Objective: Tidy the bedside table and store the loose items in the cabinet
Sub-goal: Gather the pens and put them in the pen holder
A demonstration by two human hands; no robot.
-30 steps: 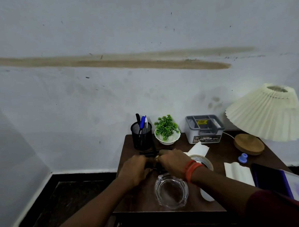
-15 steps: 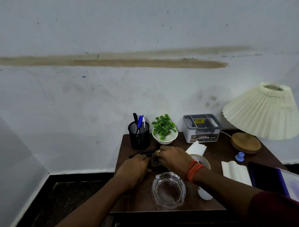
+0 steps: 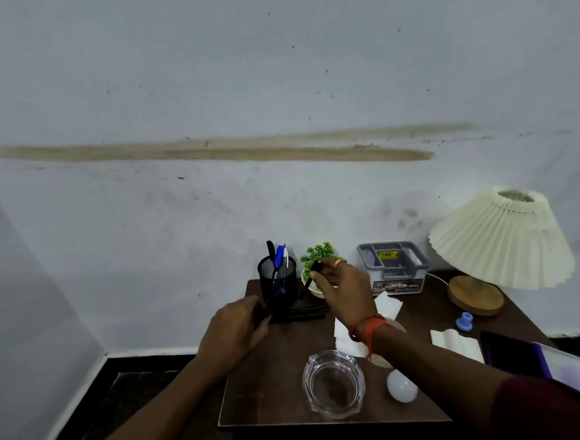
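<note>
Barely begun, I judged: the right hand (image 3: pixel 338 284) pinched one black pen (image 3: pixel 304 289) beside the mesh pen cup (image 3: pixel 278 280) at the table's (image 3: pixel 273 403) eleven o'clock, and the left hand (image 3: pixel 237 332) curled round more pens (image 3: pixel 306 314) lying there. The ashtray (image 3: pixel 334 384), bulb (image 3: pixel 401 386) and tissues (image 3: pixel 455 344), from six to three o'clock, awaited the cabinet.

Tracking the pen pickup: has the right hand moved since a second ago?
Yes. The right hand, pinching a black pen, lifted off the table and now overlaps the potted plant.
</note>
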